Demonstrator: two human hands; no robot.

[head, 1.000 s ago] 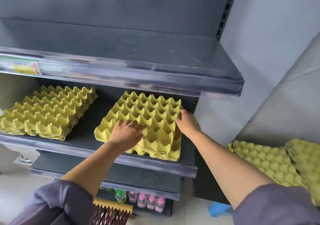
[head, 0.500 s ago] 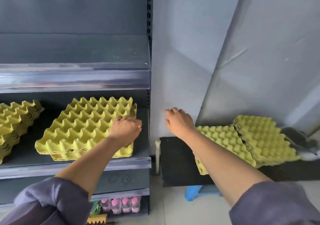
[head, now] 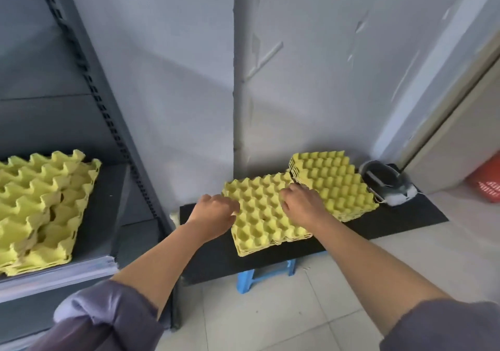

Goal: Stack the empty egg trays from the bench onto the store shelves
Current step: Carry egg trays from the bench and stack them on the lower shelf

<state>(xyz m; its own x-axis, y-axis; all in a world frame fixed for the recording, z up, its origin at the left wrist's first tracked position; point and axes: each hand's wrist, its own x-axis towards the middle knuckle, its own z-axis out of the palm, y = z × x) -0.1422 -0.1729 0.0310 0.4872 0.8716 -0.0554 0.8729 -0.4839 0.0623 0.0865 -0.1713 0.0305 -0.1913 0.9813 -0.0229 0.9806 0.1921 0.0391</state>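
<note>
Two low stacks of yellow egg trays lie on the black bench (head: pixel 405 216). The near stack (head: pixel 261 215) sits at the bench's middle, and the far stack (head: pixel 335 185) is behind it to the right. My left hand (head: pixel 215 212) rests at the near stack's left edge with curled fingers. My right hand (head: pixel 303 204) lies on its right side, fingers bent over the cups. Whether either hand grips a tray is unclear. A third stack of yellow trays (head: pixel 40 204) sits on the dark shelf (head: pixel 108 201) at the left.
A black and white shoe-like object (head: pixel 387 185) sits on the bench's right end. A blue stool (head: pixel 263 275) stands under the bench. A red bag (head: pixel 487 182) is by the door frame at the far right. The floor is tiled.
Both hands left the trays on the shelf and moved right to the near stack on the bench. The view swung right with them.
</note>
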